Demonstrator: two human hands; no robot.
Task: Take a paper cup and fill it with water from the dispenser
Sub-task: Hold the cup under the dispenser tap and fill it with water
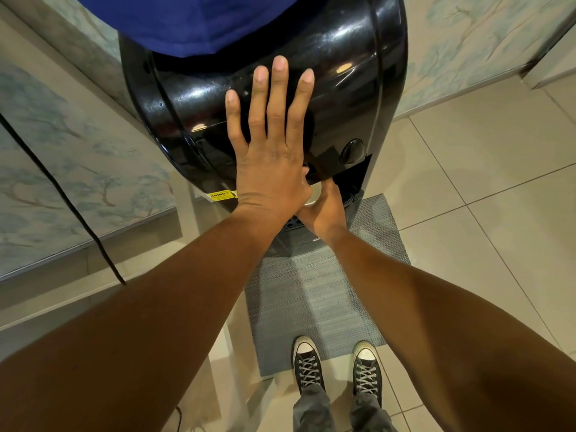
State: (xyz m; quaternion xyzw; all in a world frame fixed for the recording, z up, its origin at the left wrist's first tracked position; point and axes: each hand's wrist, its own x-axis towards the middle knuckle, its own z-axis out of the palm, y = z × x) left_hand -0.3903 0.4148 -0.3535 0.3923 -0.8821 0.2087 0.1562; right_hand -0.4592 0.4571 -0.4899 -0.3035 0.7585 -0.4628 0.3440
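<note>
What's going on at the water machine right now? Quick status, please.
Left hand flat, open on the dispenser front. Right hand holds the paper cup under the spout; cup mostly hidden, water level unseen. Nothing in the way.

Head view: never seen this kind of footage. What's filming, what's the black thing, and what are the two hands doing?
There is no robot here. One wide-angle camera worn on a person's head looks down, so you see their own arms, grey trousers and black lace-up sneakers. The glossy black water dispenser stands in front of them, carrying a blue bottle, on a grey woven floor mat over beige tiles. The left hand lies flat and open on the dispenser's front panel. The right hand reaches lower, under the panel, wrapped around a pale paper cup of which only a sliver shows. Whether water is flowing cannot be seen.
</note>
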